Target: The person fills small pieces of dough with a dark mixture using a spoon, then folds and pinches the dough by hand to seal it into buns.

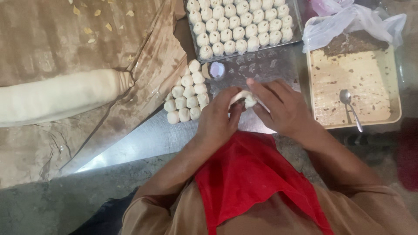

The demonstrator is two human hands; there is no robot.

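Both my hands meet over the steel table [143,139], pinching one small piece of white dough [246,99] between them. My left hand [217,119] cups it from the left. My right hand [281,106] closes over it from the right, fingers pointing left. Just left of my hands lies a cluster of several small dough balls [186,98]. A metal tray [297,26] at the top holds rows of several shaped dough pieces [241,26]. A long roll of dough [56,98] lies at the left on brown paper.
A beige tray [394,82] at the right holds brown filling with a metal spoon [350,109] in it, and a clear plastic bag [352,19] lies over its far end. A small round lidded cup [216,69] stands by the dough balls. A red apron covers my lap.
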